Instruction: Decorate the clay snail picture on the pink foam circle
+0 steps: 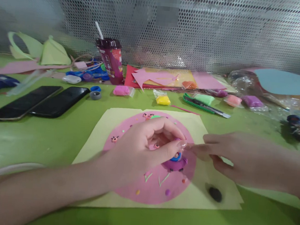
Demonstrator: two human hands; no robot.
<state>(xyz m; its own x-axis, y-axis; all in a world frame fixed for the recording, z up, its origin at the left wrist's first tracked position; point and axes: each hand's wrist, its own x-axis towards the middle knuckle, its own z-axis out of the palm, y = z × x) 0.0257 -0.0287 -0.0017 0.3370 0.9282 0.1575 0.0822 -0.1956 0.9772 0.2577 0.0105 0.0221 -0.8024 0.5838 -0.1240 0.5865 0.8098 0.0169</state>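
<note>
Purple clay figure (175, 162) under curled left hand (142, 149), fingertips pinched.

Two bare hands and forearms in view, no gloves. Left hand (141, 147): no ring or watch visible; the forearm runs bare toward the lower left corner. A pale, whitish curved band (3, 171) lies along the forearm's upper edge near the elbow; blurred, so cannot tell whether it is a sleeve cuff or a strap. Right hand (230, 155): bare wrist, no jewellery visible. Nails short, a slight gloss on the left thumbnail.
</note>
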